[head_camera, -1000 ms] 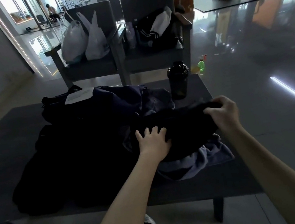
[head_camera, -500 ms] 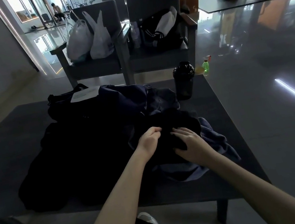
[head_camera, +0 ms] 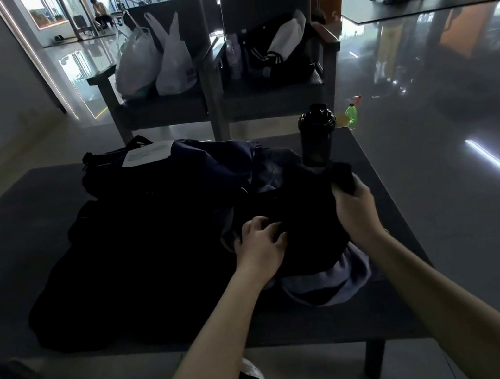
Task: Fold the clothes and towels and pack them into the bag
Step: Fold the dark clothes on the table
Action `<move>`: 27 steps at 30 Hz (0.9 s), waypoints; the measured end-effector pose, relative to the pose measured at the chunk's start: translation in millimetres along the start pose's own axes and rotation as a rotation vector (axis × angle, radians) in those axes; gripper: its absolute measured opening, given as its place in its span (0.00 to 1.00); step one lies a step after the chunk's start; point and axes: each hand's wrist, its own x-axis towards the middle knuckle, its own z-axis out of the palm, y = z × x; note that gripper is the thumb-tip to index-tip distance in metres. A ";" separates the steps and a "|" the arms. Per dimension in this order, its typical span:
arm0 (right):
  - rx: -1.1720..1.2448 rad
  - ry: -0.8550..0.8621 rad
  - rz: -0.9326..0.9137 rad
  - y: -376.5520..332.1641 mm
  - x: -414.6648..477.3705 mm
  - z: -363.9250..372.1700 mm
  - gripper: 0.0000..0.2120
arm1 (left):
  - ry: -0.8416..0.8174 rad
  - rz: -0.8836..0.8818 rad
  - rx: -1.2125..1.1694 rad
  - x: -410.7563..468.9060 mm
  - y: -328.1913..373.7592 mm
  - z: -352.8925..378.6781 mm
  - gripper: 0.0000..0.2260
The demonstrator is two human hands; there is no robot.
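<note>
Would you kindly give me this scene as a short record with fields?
garment: black, lying on the towel
left hand: fingers curled into the garment
right hand: grips the garment's raised corner
towel: grey-blue, under the garment
bottle: black, upright, at the table's far right
bag: dark, at the far side, paper on top

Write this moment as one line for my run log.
step: folding | left hand: holds black garment | right hand: grips its raised corner | bag: far side of table
</note>
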 end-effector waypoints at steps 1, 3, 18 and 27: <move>0.012 -0.036 -0.052 -6.9 -0.5 6.7 0.05 | 0.000 -0.001 -0.036 -0.3 1.7 0.5 0.17; -0.101 -0.181 -0.192 -13.5 -9.5 19.1 0.06 | 0.029 -0.071 -0.358 2.3 -0.4 2.1 0.14; -1.078 -0.825 -0.802 38.1 -36.0 29.5 0.28 | 0.041 -0.359 -0.985 1.3 -19.9 -26.2 0.30; -0.788 -0.635 -0.682 37.8 -47.6 21.2 0.37 | 0.066 -0.263 -0.697 18.8 -11.3 -31.2 0.08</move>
